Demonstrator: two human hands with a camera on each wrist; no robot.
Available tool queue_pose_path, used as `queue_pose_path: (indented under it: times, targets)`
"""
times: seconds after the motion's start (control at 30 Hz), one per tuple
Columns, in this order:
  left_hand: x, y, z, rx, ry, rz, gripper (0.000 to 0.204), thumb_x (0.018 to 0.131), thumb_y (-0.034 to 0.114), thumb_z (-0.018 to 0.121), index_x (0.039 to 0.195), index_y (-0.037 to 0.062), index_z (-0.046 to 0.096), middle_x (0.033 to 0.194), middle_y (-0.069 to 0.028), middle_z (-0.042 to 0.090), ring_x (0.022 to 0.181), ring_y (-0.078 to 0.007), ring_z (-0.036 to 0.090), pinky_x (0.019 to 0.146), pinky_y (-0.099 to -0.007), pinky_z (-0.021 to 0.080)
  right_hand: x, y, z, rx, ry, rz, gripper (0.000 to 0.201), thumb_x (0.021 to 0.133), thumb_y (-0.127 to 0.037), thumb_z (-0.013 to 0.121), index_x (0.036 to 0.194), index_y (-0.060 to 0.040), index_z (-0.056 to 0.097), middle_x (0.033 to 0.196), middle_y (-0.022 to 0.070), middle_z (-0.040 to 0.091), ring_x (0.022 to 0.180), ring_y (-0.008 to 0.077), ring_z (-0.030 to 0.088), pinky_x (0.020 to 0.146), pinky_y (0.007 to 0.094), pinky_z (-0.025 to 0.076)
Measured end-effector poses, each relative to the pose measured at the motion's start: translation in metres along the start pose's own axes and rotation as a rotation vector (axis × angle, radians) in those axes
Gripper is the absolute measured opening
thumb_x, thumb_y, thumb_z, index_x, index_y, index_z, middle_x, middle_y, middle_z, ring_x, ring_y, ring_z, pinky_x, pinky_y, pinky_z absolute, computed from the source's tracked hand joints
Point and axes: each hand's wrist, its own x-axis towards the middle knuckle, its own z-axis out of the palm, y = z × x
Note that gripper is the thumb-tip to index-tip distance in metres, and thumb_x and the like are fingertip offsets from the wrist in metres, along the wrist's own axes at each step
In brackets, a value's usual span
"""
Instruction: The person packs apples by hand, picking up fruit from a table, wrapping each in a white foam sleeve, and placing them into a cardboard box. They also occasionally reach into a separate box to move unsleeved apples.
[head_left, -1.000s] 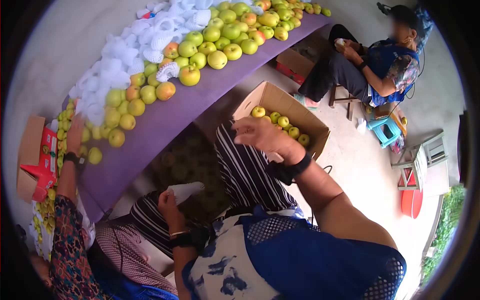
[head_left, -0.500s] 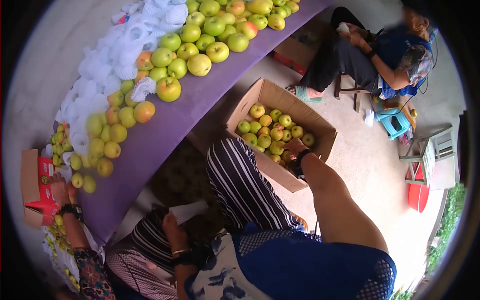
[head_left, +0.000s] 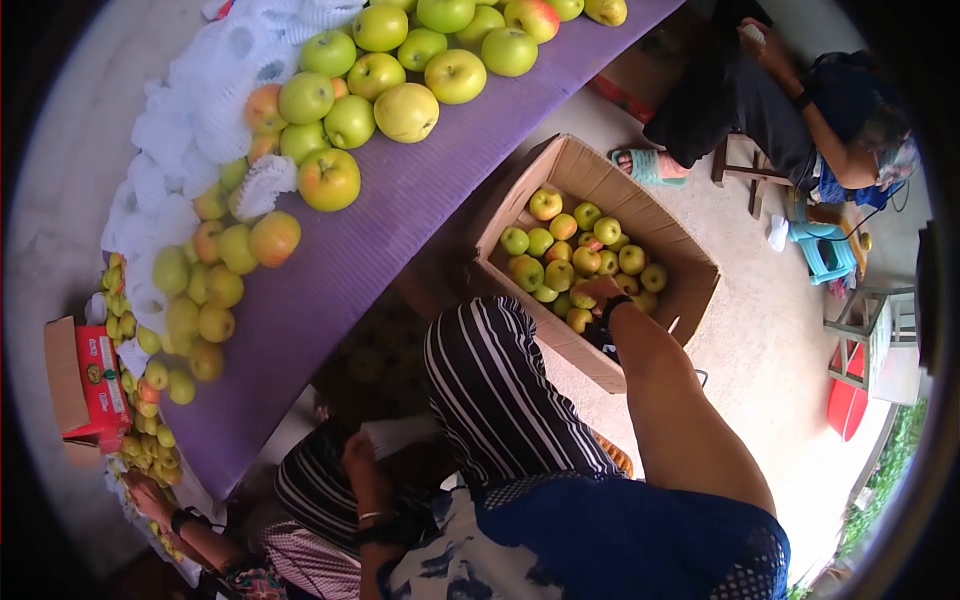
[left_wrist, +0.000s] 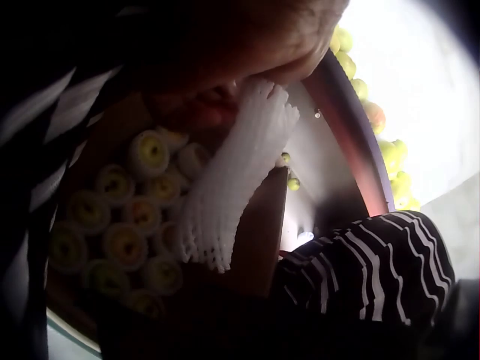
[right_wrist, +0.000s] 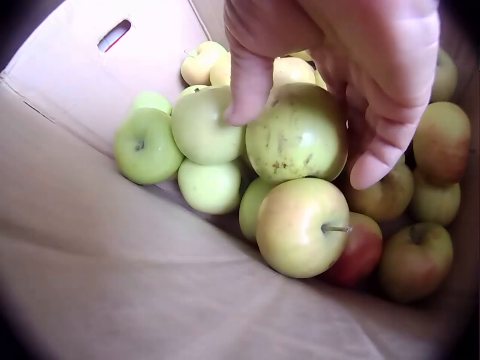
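My right hand (head_left: 600, 292) reaches into an open cardboard box (head_left: 688, 300) of loose green and reddish apples. In the right wrist view its thumb and curled fingers span a green apple (right_wrist: 296, 139) with brown marks, the thumb overlapping a paler apple (right_wrist: 208, 124) beside it. My left hand (head_left: 365, 465) holds a white foam net sleeve (left_wrist: 236, 172) by one end, near my lap. The sleeve's other end hangs free and looks flattened, with nothing inside. Below it, apples in foam sleeves (left_wrist: 124, 244) are packed in shadow.
A purple-covered table (head_left: 300, 300) carries many apples (head_left: 405, 112) and a heap of white foam nets (head_left: 200, 120). A red carton (head_left: 100, 385) stands at the left, near another person's hand (head_left: 150, 500). A second person sits at the upper right near a blue stool (head_left: 825, 255).
My right hand moved from above my knee down into the box and stays among the apples. My left hand keeps the foam sleeve. The other person's hand at the left moved away from the red carton.
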Motion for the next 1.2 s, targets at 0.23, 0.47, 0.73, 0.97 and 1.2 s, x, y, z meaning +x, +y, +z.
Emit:
queue_pose_path:
  times: [0.23,0.47,0.73,0.97,1.2]
  targets:
    - [-0.002,0.008,0.012,0.208,-0.046,0.050,0.016,0.083,0.010,0.045,0.092,0.0005,0.053,0.085,-0.0072,0.057,0.076,-0.0158,0.055,0.070,-0.0277,0.044,-0.072,-0.098,-0.055,0.413,0.065,0.437,0.043,0.057,-0.024,0.075,0.086,0.0028,0.057,0.082,0.0117,0.060,0.069,0.0190,0.057,0.053,0.0297,0.049]
    - [-0.012,0.009,0.017,0.194,-0.087,0.227,0.016,0.082,0.009,0.045,0.093,-0.0002,0.052,0.085,-0.0082,0.057,0.075,-0.0153,0.055,0.069,-0.0277,0.045,-0.157,-0.173,-0.077,0.191,0.467,-0.079,0.069,0.057,-0.014,0.074,0.115,0.0022,0.040,0.104,0.0134,0.053,0.094,0.0216,0.054,0.079,0.0305,0.047]
    - [0.005,-0.018,-0.011,0.396,-0.081,0.599,0.016,0.080,0.009,0.049,0.094,0.0007,0.053,0.083,-0.0071,0.057,0.075,-0.0159,0.056,0.067,-0.0263,0.045,-0.276,-0.317,-0.083,0.328,0.452,-0.776,0.071,0.059,-0.003,0.070,0.121,-0.0039,0.036,0.106,0.0113,0.051,0.103,0.0194,0.048,0.092,0.0296,0.036]
    - [-0.004,-0.011,-0.004,-0.332,-0.031,0.067,0.010,0.080,0.011,0.050,0.087,0.0043,0.053,0.081,-0.0046,0.058,0.074,-0.0146,0.057,0.065,-0.0267,0.046,-0.283,-0.396,-0.019,1.314,-0.419,-0.821,0.063,0.065,-0.019,0.069,0.119,-0.0010,0.041,0.112,0.0109,0.050,0.101,0.0249,0.051,0.088,0.0349,0.040]
    - [-0.013,-0.002,-0.007,-0.341,0.075,0.068,0.011,0.081,0.016,0.053,0.085,0.0054,0.054,0.073,-0.0024,0.057,0.063,-0.0109,0.054,0.054,-0.0234,0.041,-0.253,-0.449,0.052,1.501,-1.084,-0.468,0.058,0.070,-0.028,0.066,0.117,-0.0020,0.044,0.115,0.0185,0.048,0.104,0.0341,0.049,0.080,0.0387,0.046]
